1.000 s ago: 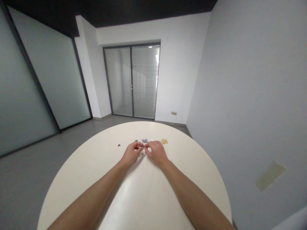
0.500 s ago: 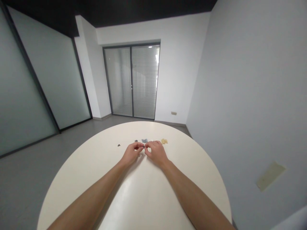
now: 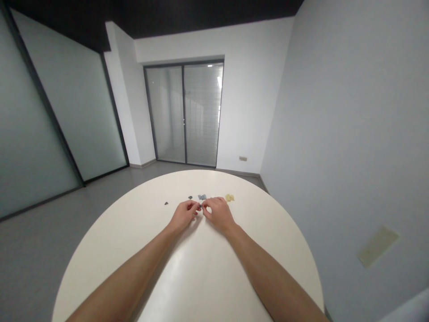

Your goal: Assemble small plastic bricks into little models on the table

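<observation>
Between my fingertips sits a small dark piece, too tiny to name more exactly. My left hand pinches it from the left, thumb and index finger closed. From the other side my right hand pinches it too, its remaining fingers curled over. Just beyond the hands lies a little group of blue-grey pieces. A dark piece rests to the left of that group, and another small dark piece lies farther left. Yellow pieces are heaped past my right hand.
A round cream table carries everything and curves away on both sides. Its right edge stands close to a pale wall. Past the far edge are glass doors with blinds; frosted panels stand at the left.
My left fingers have shifted slightly and closed more around the small dark piece. The dark piece behind them shows more fully. My right hand and the piles have stayed in place.
</observation>
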Motion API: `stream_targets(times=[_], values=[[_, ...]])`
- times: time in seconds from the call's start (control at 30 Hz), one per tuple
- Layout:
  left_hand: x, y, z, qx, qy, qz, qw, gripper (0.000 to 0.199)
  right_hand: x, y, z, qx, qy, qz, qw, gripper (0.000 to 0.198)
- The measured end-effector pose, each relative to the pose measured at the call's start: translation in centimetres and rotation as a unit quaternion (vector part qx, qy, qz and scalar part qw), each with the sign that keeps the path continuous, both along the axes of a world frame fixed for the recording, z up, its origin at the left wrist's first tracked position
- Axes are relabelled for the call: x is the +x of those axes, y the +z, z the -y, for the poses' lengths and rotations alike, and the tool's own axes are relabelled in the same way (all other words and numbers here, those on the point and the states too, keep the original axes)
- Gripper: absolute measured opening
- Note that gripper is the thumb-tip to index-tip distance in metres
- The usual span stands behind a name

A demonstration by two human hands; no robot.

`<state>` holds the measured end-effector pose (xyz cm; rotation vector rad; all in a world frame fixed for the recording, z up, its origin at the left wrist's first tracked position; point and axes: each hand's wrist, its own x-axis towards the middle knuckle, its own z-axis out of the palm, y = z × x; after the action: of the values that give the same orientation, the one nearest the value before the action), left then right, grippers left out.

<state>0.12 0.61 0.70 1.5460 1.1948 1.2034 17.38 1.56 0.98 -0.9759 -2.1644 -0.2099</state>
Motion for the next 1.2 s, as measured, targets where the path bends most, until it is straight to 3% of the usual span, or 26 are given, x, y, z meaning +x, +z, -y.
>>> stream_targets(times=[1.2], values=[[-0.04, -0.57, -0.55, 0.056, -0.007, -0.001, 0.998, 0.023, -0.26, -0.06, 0.11, -0.027, -0.031, -0.002, 0.999, 0.003]])
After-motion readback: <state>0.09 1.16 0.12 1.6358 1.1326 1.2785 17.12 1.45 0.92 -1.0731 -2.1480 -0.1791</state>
